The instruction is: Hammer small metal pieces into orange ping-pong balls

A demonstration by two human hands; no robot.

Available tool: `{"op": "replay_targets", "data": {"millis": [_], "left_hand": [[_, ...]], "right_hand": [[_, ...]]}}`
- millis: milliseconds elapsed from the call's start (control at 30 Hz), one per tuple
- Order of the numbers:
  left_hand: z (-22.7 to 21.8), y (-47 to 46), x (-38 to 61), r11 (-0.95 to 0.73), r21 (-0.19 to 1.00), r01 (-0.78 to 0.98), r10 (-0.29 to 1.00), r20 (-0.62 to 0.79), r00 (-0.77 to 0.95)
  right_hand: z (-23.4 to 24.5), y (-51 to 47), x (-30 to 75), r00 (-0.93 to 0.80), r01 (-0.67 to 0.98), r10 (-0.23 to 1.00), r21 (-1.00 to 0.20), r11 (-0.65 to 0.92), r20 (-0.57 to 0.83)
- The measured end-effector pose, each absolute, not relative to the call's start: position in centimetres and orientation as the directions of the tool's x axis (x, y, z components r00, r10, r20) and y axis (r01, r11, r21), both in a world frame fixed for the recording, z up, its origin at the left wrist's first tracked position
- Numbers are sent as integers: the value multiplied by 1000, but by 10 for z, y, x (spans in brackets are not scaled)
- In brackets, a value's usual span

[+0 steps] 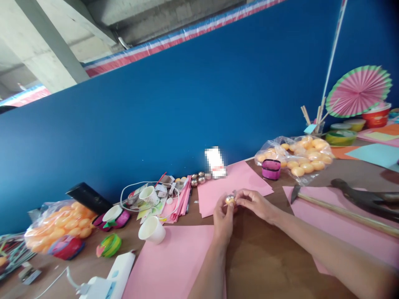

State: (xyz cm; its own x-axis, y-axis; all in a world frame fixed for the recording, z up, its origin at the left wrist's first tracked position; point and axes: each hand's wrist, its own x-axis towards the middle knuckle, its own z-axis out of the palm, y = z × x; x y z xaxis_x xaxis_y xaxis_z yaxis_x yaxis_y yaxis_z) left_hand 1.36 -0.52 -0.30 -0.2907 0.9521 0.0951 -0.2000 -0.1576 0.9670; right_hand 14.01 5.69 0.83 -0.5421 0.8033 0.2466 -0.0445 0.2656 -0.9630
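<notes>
Over the brown table, my left hand (222, 216) is closed around a small shiny metallic ball (230, 199), pinching it between thumb and fingers. My right hand (253, 202) meets it from the right, its thumb and fingertips pressed together beside the ball. Whatever lies between those right fingertips is too small to make out. Just behind both hands lie pink paper sheets (240, 176). Several similar shiny balls (201, 177) sit together near the blue wall.
A white paper cup (152, 230) tilts at the left, near a white power strip (120, 270). Bags of orange balls stand at left (70, 222) and right (308, 155). A hammer (339, 207) lies on pink paper at right. A pink-purple ring-shaped container (271, 169) stands behind.
</notes>
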Motion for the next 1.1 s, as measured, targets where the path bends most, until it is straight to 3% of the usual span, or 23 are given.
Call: {"op": "replay_targets", "data": {"millis": [300, 667, 1100], "left_hand": [[-8, -4, 12, -187, 967, -175, 957, 139, -253], [-10, -3, 9, -216, 971, -101, 952, 186, -244], [-9, -4, 9, -218, 973, -72, 951, 195, -239]], "right_hand": [[11, 53, 139, -553, -35, 808, -974, 223, 205], [9, 52, 137, -573, -150, 801, -983, 107, 175], [2, 56, 138, -581, -109, 803, -990, 86, 134]]}}
